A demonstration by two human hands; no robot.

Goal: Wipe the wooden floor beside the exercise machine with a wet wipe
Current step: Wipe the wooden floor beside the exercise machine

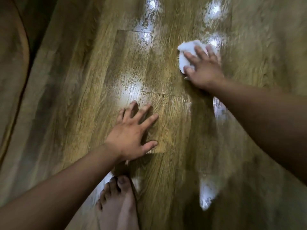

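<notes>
The wooden floor [166, 77] fills the view, brown planks with shiny wet streaks. A crumpled white wet wipe [188, 52] lies on the floor at the upper right. My right hand [203, 68] presses flat on the wipe, fingers spread over it. Lower and to the left, my left hand [131, 135] rests flat on the bare floor, fingers apart, holding nothing. The exercise machine is not clearly in view.
A dark brown curved surface [13, 67] borders the floor along the left edge. My bare foot [116, 201] stands on the floor at the bottom centre, just below my left hand. Bright light reflections [214, 10] mark the wet planks at the top.
</notes>
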